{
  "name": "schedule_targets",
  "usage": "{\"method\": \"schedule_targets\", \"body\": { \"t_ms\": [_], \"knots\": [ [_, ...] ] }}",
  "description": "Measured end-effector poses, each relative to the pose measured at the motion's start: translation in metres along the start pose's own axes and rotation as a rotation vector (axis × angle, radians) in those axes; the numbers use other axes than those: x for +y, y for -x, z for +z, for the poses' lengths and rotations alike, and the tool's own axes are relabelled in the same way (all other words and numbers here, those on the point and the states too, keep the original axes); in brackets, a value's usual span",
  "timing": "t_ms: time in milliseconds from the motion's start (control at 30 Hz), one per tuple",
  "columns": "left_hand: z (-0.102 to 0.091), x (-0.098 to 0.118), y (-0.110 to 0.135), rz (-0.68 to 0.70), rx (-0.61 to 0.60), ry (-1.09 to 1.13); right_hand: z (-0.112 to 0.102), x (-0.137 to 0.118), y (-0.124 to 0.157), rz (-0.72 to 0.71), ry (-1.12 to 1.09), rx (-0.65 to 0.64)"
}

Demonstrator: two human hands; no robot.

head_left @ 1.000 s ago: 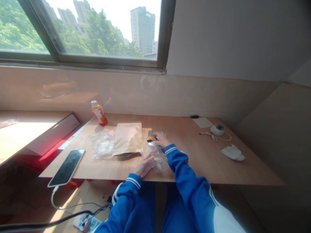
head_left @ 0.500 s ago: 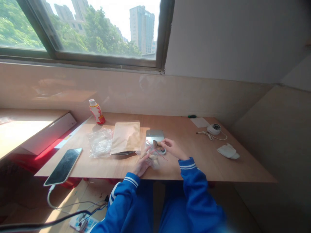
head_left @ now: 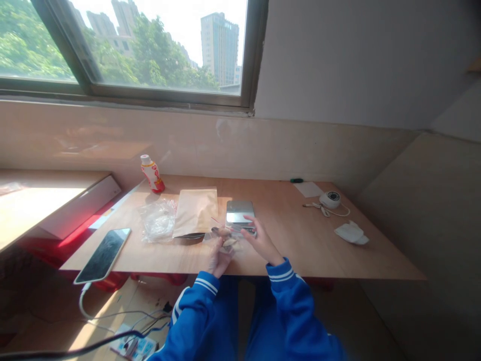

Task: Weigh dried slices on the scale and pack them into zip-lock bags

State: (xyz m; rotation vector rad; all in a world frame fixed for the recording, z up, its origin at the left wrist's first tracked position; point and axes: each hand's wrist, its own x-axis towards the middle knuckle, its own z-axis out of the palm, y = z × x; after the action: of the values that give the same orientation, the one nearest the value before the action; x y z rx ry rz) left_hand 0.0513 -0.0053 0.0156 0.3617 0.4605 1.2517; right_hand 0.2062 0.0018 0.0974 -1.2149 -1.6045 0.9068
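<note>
My left hand (head_left: 219, 259) is closed on a small clear plastic bag (head_left: 232, 246) near the table's front edge. In and at the mouth of the bag lie pale and brown pieces, one of them a dark-ended brown piece (head_left: 221, 232); their kind is too small to tell. My right hand (head_left: 262, 241) is just right of the bag, fingers apart, with nothing visible in it. Behind it lies a flat silver digital scale (head_left: 239, 210), its front partly covered by the right fingers and the bag.
Left of the scale are a kraft paper pouch (head_left: 197, 210), a heap of clear plastic bags (head_left: 158, 219), a drink bottle (head_left: 153, 174) and a charging phone (head_left: 103, 255). To the right are a white camera (head_left: 330, 199) with cable, a crumpled tissue (head_left: 351, 233) and paper (head_left: 308, 189).
The brown piece that my right hand held over the scale is now at the bag by my left hand. My right fingers have opened, and the red strip across the bag has shifted left.
</note>
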Motion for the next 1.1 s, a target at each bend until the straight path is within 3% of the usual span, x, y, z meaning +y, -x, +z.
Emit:
{"method": "schedule_targets", "body": {
  "t_ms": [133, 300, 467, 633, 833, 1100],
  "knots": [
    [0.007, -0.005, 0.000, 0.029, -0.008, -0.020, 0.005, 0.025, 0.019, 0.141, -0.217, -0.045],
    [0.006, 0.005, 0.007, 0.120, -0.026, -0.184, -0.005, 0.039, 0.023, 0.191, -0.309, 0.111],
    [-0.005, 0.022, 0.010, 0.189, 0.095, -0.534, -0.014, 0.047, 0.019, 0.194, -0.243, 0.141],
    [-0.012, 0.017, -0.006, 0.293, 0.271, -0.727, -0.001, 0.073, 0.017, 0.181, -0.344, 0.281],
    [-0.021, 0.009, -0.020, 0.370, 0.294, -0.766, 0.008, 0.104, 0.023, 0.163, -0.380, 0.402],
    [-0.024, 0.011, -0.016, 0.343, 0.268, -0.763, 0.008, 0.106, 0.022, 0.185, -0.431, 0.439]
  ]
}}
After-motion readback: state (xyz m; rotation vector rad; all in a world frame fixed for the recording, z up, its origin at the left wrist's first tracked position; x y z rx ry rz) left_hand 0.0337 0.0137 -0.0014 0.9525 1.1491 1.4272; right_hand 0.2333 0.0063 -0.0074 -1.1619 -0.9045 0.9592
